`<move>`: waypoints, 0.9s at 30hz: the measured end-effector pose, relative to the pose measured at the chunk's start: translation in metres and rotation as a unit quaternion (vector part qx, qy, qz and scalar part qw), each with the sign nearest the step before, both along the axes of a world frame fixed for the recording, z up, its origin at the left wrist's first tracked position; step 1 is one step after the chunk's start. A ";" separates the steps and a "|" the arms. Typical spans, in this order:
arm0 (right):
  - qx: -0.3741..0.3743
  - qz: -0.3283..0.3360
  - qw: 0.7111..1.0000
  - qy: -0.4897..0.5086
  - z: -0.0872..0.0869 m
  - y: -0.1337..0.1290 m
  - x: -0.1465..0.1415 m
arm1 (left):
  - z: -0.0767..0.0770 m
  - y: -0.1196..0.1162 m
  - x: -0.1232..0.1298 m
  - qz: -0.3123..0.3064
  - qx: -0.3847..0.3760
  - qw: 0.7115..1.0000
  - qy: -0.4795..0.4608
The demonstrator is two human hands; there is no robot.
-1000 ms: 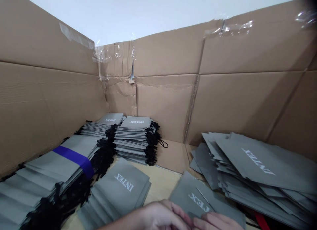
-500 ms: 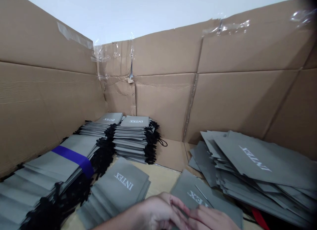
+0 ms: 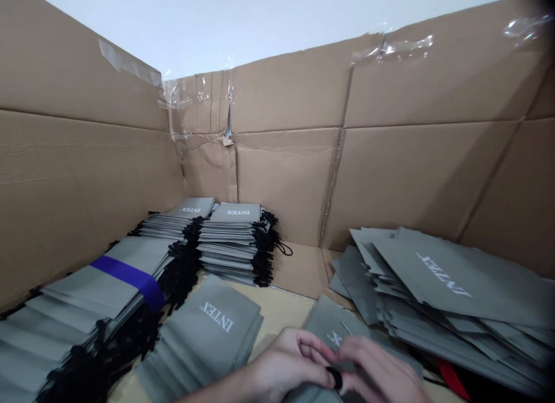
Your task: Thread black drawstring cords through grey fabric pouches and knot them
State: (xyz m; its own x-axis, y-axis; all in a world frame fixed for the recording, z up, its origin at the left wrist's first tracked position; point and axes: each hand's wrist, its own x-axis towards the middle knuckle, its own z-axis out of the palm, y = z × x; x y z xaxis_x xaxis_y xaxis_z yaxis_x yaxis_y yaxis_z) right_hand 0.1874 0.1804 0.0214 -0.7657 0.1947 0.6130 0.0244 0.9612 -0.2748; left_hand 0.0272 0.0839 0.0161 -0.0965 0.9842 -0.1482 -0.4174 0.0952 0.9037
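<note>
My left hand [image 3: 290, 359] is closed, its thumb and fingers pinching a short black piece of what looks like cord [image 3: 335, 378]. Against it my right hand [image 3: 379, 368] is closed too, fingers bent over a fold of grey fabric at the pinch. Beneath both hands lies a grey pouch [image 3: 323, 316] with white INTEX lettering, partly covered by them. A thin metal rod [image 3: 346, 328] sticks out above my right knuckles; whether it is held or just lies on the pouch, I cannot tell.
Fanned grey pouches [image 3: 217, 328] lie left of my hands. Farther left is a pile bound with a purple band [image 3: 130, 278]. Corded pouches [image 3: 228, 247] are stacked at the back. A loose pile [image 3: 433, 287] and a red strip [image 3: 453, 380] are at right. Cardboard walls [image 3: 281, 177] enclose the surface.
My right hand has moved up and over more of the pouch and the rod. The black piece now shows between the fingertips. My left hand has risen slightly.
</note>
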 end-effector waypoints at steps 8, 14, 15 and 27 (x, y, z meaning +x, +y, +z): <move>-0.521 -0.026 0.852 -0.045 -0.015 -0.010 -0.024 | 0.008 0.004 -0.001 0.093 0.038 0.973 0.208; -0.566 -0.044 0.823 -0.037 -0.010 -0.020 -0.026 | 0.007 0.001 0.001 0.083 0.048 0.957 0.273; -0.565 -0.038 0.824 -0.033 -0.011 -0.021 -0.026 | 0.006 0.001 0.001 0.084 0.048 0.957 0.274; -0.442 -0.057 0.893 0.060 -0.007 -0.039 -0.024 | 0.010 -0.006 0.009 0.115 0.090 0.932 0.332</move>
